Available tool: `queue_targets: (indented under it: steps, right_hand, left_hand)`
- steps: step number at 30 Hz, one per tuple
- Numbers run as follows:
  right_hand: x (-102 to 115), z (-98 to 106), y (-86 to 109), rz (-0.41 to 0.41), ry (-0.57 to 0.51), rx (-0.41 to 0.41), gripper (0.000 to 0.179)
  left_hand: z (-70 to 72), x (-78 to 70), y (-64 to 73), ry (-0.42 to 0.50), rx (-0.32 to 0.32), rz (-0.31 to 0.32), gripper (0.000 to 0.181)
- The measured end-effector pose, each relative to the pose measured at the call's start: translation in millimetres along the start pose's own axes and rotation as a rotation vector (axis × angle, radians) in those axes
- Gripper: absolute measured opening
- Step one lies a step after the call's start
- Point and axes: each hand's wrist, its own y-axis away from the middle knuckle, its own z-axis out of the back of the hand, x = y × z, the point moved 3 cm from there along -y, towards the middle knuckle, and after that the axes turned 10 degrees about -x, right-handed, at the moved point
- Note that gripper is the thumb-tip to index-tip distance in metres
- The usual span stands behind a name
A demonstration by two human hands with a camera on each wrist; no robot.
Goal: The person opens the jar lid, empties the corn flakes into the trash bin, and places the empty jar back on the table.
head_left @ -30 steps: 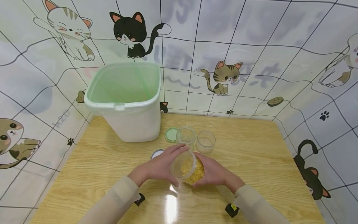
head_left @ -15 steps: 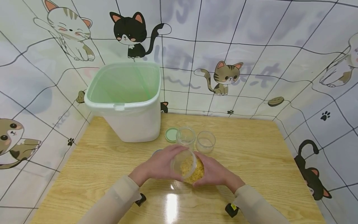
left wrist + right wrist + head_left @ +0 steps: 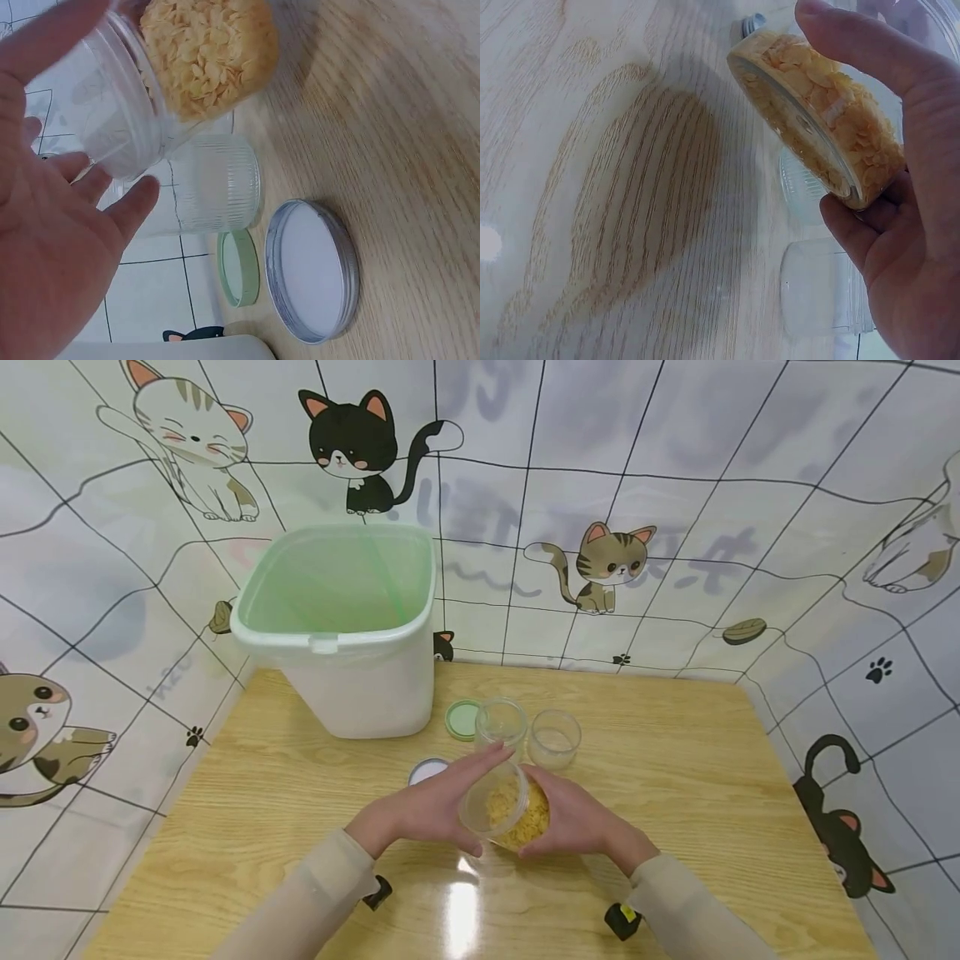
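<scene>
A clear jar [image 3: 531, 822] part-filled with yellow flakes is held tilted above the table, its clear rimmed end toward the left. My right hand [image 3: 576, 818] grips it round the flake-filled end; in the right wrist view the thumb lies along its side and the fingers are at the bottom edge. My left hand [image 3: 431, 806] surrounds the rimmed end with thumb and fingers spread and fairly straight. In the left wrist view, the fingers [image 3: 135, 206] stand beside the clear end of the jar [image 3: 214, 60], a gap showing between.
Behind the hands stand a ribbed clear jar [image 3: 501, 722] and another clear jar [image 3: 557, 739]. A green-rimmed lid [image 3: 462, 720] and a silver-rimmed lid [image 3: 311, 270] lie left of them on the wooden table [image 3: 675, 777]. A large white bin [image 3: 367, 693] stands back left.
Half a second ago my left fingers and thumb were closed nearer round the jar's rimmed end; now they are spread, as a second ago. My right hand and the jar keep their place.
</scene>
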Motion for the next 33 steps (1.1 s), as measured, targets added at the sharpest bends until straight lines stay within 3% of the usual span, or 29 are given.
queue_targets:
  steps: [2, 7, 12, 20, 25, 33]
  right_hand:
    - [-0.9, 0.5, 0.9, 0.000, -0.006, 0.000, 0.111]
    - [-2.8, 0.9, 1.6, 0.003, -0.018, -0.002, 0.109]
    - [-4.9, 0.9, 2.5, -0.003, -0.004, -0.002, 0.109]
    - [-6.3, -0.9, 2.4, 0.025, -0.031, -0.001, 0.110]
    - [-4.6, 0.0, 3.0, 0.026, -0.038, 0.010, 0.111]
    - [-3.7, 1.7, 4.0, 0.006, -0.001, 0.008, 0.110]
  left_hand:
    - [-0.1, 0.3, -0.9, -0.015, 0.004, -0.009, 0.120]
    - [-0.4, 0.6, -1.8, -0.079, -0.062, 0.023, 0.110]
    - [-3.4, 1.7, -0.8, -0.055, -0.062, 0.068, 0.119]
    - [1.0, 0.0, 0.8, 0.008, -0.023, -0.016, 0.112]
    - [1.1, -0.6, -0.6, -0.028, -0.014, -0.033, 0.108]
    - [-4.4, 0.8, -2.8, -0.162, -0.103, 0.099, 0.104]
